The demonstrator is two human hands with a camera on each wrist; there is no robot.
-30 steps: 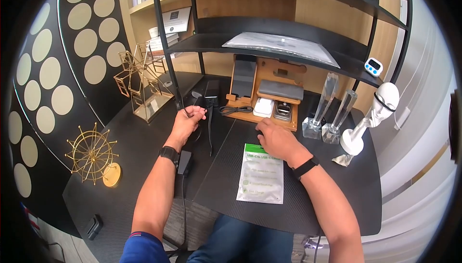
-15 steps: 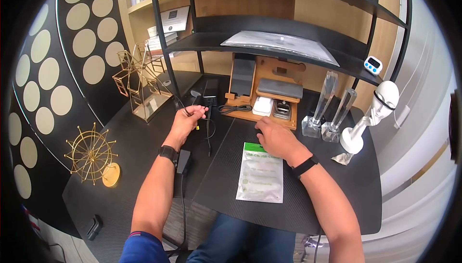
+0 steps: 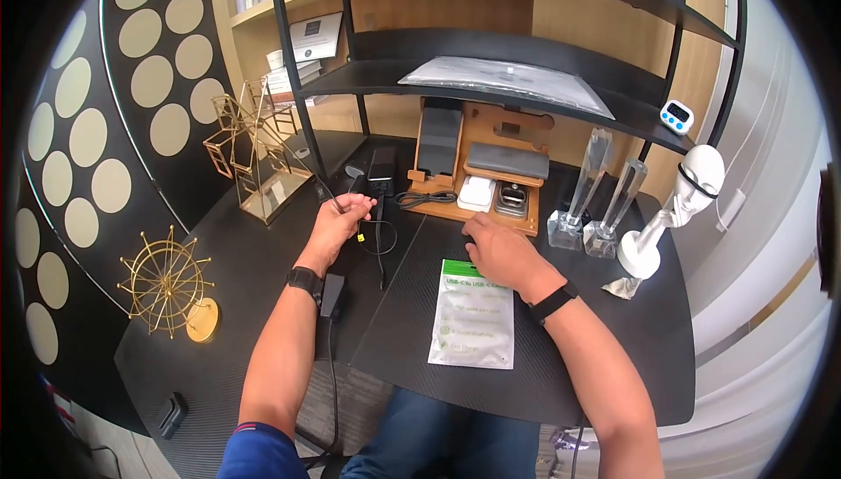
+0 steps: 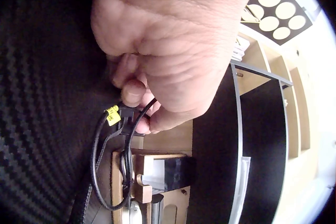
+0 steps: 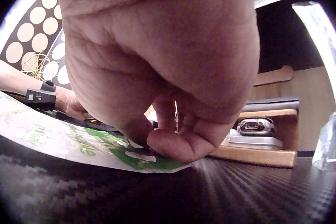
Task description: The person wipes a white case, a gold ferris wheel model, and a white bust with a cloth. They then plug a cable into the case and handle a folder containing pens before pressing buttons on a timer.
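Observation:
My left hand (image 3: 335,232) pinches a thin black cable (image 4: 95,163) between thumb and fingers, just above the desk. A loop of that cable hangs from the fingers, with a small yellow tag (image 4: 112,115) on it. My right hand (image 3: 510,257) rests loosely curled at the top right corner of a white and green pouch (image 3: 473,326) printed for a USB-C cable. In the right wrist view its fingertips (image 5: 181,148) lie low over the pouch's green strip (image 5: 126,150), holding nothing visible. The pouch lies flat on the black desk (image 3: 385,339).
Behind the hands stands a wooden organizer (image 3: 420,183) with a phone, a coiled cable and a white case. A black adapter (image 3: 333,295) lies by the left wrist. Gold ornaments (image 3: 166,284) stand left; crystal trophies (image 3: 568,229) and a white head figure (image 3: 642,253) stand right.
The cable loop with its yellow tag has come out from behind my left hand and now hangs to the right of its fingers. My right hand and the pouch stay in place.

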